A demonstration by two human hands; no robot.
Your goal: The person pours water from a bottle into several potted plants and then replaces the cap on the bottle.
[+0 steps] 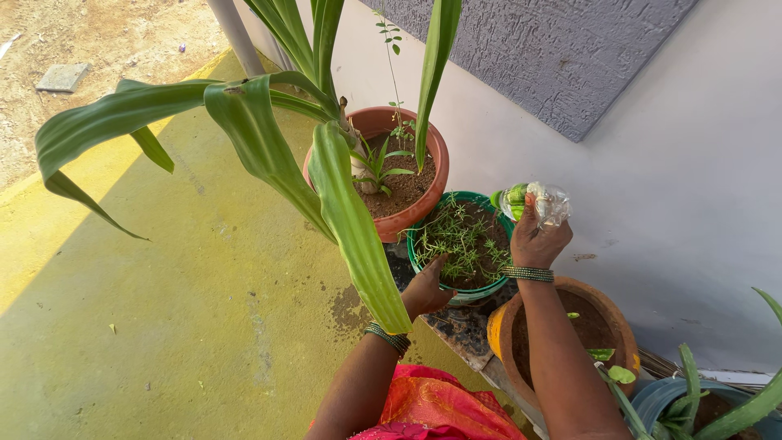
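The right hand (538, 240) has its grip closed around a clear plastic bottle (533, 202), tipped sideways above the far rim of a green pot (425, 259) that holds a thin-leaved plant (460, 236). Just left of that, the left hand (425, 289) rests on the pot's near rim, fingers curled against it in a light grip. Beyond both hands stands a terracotta pot (423, 200) with long broad leaves (342, 204). Below the right wrist sits an orange clay pot (607, 314).
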